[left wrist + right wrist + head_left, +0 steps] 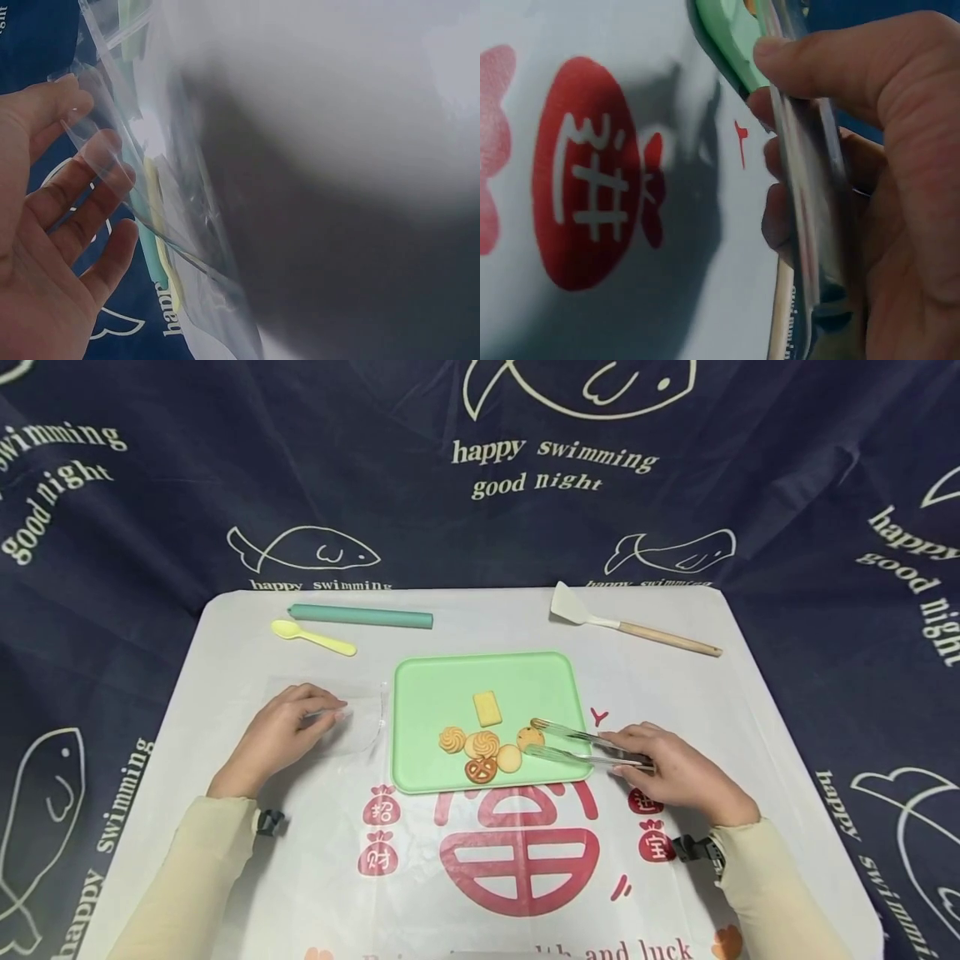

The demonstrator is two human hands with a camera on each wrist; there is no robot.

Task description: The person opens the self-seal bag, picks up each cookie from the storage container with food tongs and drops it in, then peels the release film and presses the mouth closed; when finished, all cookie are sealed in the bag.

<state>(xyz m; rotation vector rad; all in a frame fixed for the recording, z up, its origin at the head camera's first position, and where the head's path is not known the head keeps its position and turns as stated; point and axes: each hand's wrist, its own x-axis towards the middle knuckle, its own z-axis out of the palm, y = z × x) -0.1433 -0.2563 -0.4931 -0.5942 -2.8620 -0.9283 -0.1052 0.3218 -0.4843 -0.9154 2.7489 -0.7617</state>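
Note:
Between thumb and index finger, my left hand [288, 731] pinches the edge of a clear plastic bag [202, 217] left of the green tray [420, 681]; its other fingers are spread in the left wrist view. My right hand [678, 764] grips metal tongs [585, 752] at the tray's right side. The tong tips reach over the tray, one on each side of a round chip cookie [530, 737]. Beside it lie a plain round cookie [509, 758], a pretzel [481, 769], swirl cookies [452, 740] and a rectangular cracker [487, 708].
Behind the tray on the left are a teal stick-like object [363, 616] and a yellow spoon [315, 637]. A spatula [637, 627] with a wooden handle lies at the back right. The white tablecloth [322, 877] bears red prints, and a dark blue curtain [420, 493] hangs behind.

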